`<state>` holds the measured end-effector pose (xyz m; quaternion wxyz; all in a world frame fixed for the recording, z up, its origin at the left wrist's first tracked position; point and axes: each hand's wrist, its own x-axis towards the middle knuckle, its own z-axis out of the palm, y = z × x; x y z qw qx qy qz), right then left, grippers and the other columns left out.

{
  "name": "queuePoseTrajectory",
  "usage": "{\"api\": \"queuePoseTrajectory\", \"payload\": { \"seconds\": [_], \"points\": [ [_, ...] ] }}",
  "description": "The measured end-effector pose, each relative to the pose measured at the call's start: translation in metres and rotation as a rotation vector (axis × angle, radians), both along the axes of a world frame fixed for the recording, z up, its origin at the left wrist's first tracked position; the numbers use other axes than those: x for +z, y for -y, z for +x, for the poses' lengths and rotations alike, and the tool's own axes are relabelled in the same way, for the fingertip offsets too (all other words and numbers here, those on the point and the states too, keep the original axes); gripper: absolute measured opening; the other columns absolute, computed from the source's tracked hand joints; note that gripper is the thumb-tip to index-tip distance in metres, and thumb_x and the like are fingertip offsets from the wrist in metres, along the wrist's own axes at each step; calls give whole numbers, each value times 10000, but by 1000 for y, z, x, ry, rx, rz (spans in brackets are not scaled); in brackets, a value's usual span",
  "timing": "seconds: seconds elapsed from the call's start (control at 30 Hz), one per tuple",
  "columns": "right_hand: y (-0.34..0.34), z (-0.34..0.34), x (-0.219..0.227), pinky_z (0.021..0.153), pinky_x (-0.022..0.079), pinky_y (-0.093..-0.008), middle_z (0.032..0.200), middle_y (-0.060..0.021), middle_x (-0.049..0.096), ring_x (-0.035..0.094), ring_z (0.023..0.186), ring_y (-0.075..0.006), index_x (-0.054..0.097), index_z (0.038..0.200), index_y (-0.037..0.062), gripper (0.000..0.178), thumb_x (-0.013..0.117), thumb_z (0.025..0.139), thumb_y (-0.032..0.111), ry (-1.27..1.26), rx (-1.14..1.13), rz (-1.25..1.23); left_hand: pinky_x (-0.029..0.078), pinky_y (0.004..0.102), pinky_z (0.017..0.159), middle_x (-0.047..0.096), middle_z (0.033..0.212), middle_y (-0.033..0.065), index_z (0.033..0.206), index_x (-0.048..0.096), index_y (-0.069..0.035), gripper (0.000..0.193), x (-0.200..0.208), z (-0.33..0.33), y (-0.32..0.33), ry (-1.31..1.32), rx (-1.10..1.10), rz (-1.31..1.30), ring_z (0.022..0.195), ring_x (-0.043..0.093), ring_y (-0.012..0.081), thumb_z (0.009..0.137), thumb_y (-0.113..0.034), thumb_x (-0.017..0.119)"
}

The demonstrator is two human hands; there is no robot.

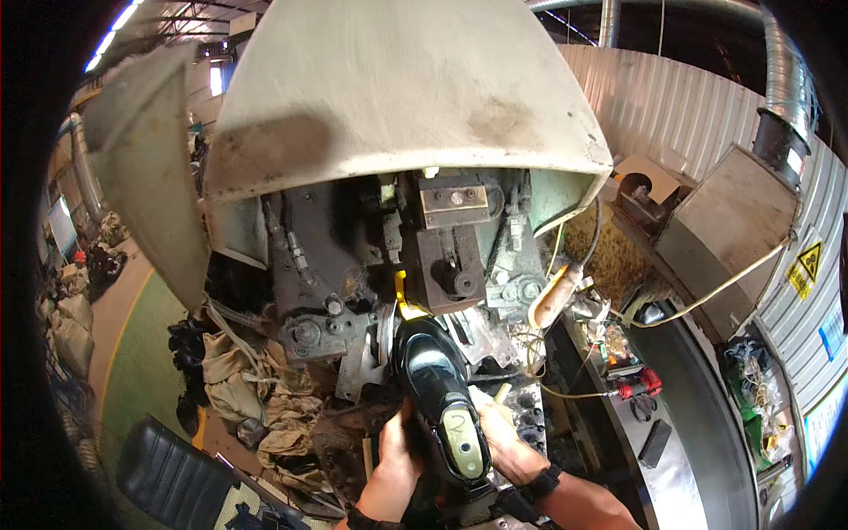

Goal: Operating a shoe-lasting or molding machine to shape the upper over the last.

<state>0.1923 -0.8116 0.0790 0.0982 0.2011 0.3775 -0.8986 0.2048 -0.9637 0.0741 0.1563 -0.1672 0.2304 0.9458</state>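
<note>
A glossy black shoe upper (428,362) sits on a shoe last (461,435), whose pale green top shows near the heel with a small hole and a mark. Its toe points away from me, into the metal jaws of a machine, close under a dark steel block (450,265). My left hand (399,450) grips the shoe's left side near the heel, its fingertips partly hidden. Against the right side, my right hand (502,440) is closed round the heel part. Just beyond the toe is a bright yellow piece (406,299) on the machine.
Over the jaws hangs a large cream hood (397,88). A wooden-handled tool (556,296) on a cord hangs to the right. Farther right, a red-and-black tool (638,384) lies on a metal ledge beside a dark belt (707,424). Cloth sacks (234,371) and a black chair (172,468) stand left.
</note>
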Motion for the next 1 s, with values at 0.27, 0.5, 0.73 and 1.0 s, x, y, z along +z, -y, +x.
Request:
{"api": "queuePoseTrajectory", "payload": {
  "seconds": [0.27, 0.5, 0.73, 1.0],
  "points": [
    [-9, -19, -42, 631, 613, -345, 908, -102, 725, 707, 708, -192, 680, 1039, -13, 118, 605, 955, 22, 56, 28, -4, 507, 348, 835, 684, 1020, 73, 1037, 675, -12, 243, -28, -5, -19, 91, 388, -330, 907, 620, 192, 1013, -246, 615],
    [-3, -28, -72, 671, 632, -349, 970, -125, 725, 726, 775, -212, 656, 1095, -41, 177, 638, 972, 86, -139, -33, -42, 500, 289, 706, 679, 918, 5, 978, 693, -40, 246, -80, -14, -22, -62, 458, -370, 791, 603, 117, 1020, -271, 619],
    [-2, -25, -53, 744, 642, -361, 1052, -152, 724, 732, 848, -230, 648, 1170, -48, 239, 617, 992, 109, -115, 8, -147, 481, 268, 686, 670, 885, -1, 957, 693, -31, 291, -73, -14, -25, -95, 485, -456, 766, 586, 95, 1017, -307, 626],
    [-4, -24, -55, 769, 629, -350, 1082, -127, 719, 720, 889, -203, 656, 1190, -11, 241, 591, 1015, 142, -104, 44, -178, 502, 295, 700, 677, 905, 12, 987, 696, -32, 310, -56, -12, -28, -103, 471, -440, 782, 604, 115, 1021, -329, 613]
  ]
}}
